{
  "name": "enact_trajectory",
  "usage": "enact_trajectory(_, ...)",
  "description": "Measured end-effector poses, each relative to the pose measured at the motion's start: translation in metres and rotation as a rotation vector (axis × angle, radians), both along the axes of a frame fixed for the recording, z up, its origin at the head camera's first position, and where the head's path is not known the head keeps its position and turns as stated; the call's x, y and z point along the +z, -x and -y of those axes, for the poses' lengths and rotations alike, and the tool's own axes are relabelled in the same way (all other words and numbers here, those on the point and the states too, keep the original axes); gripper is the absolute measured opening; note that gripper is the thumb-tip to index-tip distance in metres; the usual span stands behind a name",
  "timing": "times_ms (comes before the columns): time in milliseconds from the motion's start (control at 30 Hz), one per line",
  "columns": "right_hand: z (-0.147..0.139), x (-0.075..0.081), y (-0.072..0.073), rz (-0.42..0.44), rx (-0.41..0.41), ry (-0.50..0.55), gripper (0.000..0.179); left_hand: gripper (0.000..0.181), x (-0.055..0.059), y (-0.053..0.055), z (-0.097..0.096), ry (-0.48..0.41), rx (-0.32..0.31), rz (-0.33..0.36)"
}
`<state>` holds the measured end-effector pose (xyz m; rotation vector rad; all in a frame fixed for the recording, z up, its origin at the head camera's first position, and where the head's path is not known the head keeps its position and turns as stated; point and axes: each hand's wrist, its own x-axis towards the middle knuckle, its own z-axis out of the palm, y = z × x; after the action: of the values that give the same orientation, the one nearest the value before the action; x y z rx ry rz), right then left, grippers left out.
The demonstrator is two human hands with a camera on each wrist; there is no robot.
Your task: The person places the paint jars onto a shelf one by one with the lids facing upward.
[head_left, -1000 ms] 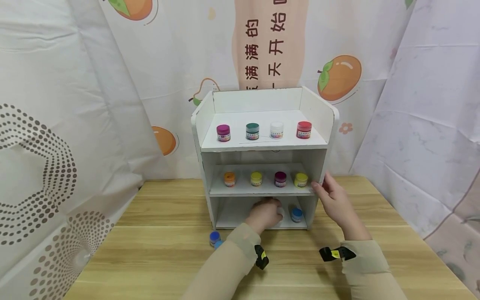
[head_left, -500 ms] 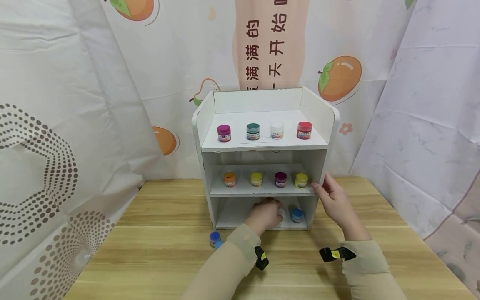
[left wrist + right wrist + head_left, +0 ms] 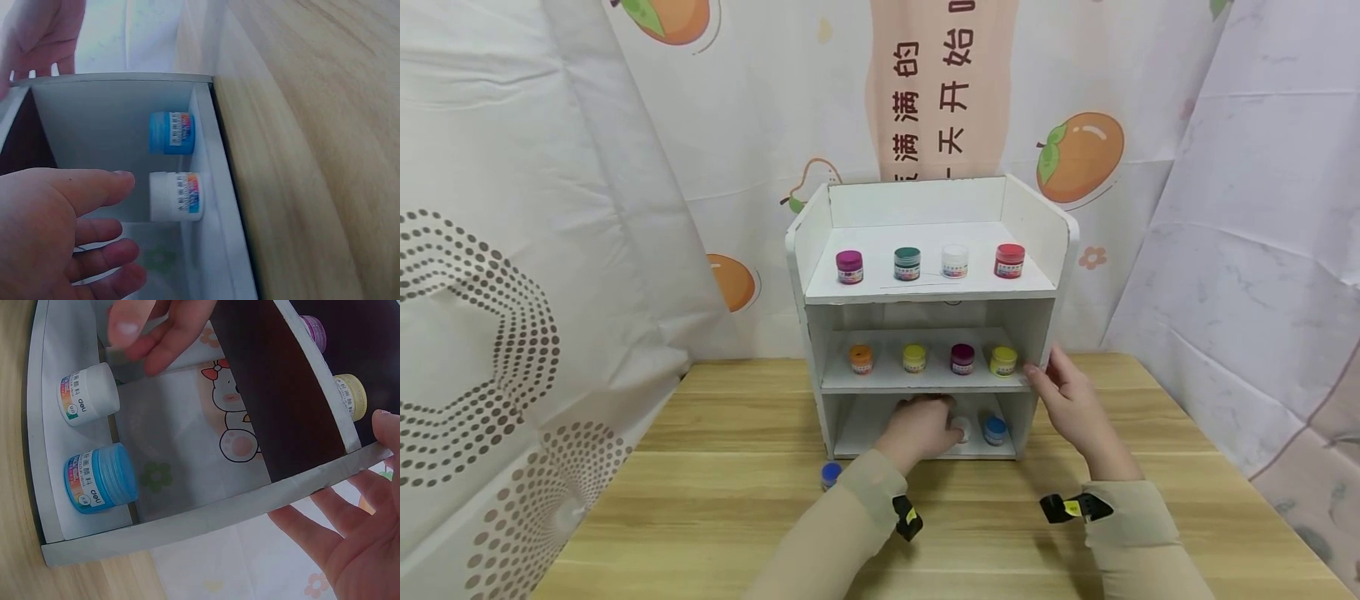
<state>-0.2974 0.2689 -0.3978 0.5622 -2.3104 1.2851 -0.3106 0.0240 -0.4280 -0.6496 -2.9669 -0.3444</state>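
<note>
A small white rack with three levels holds jars of paint. On its bottom level stands a white paint jar, with a blue paint jar to its right. My left hand reaches into this level just left of the white jar. In the left wrist view its thumb and fingers are spread apart, and a gap shows between them and the jar. My right hand holds the rack's right side panel, thumb on one face and fingers on the other.
Orange, yellow and purple jars line the middle level. Magenta, green, white and red jars stand on top. A dark blue jar sits on the wooden table, partly behind my left sleeve. Printed cloth hangs behind.
My left hand has shifted left and away from the white jar, exposing more of it. The left sleeve now covers a lighter blue jar on the table. My right hand stays put.
</note>
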Motion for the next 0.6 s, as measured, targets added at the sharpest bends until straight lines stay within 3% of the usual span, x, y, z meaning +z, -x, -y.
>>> enact_trajectory(167,-0.001,0.0,0.0,-0.004,0.002,0.001,0.059,0.046,0.006,-0.005,0.007,0.024,-0.044,-0.048)
enact_trajectory(600,0.0,0.0,0.0,0.007,-0.001,-0.005,0.059,0.044,0.018,-0.035,0.04,0.036,-0.139,-0.137)
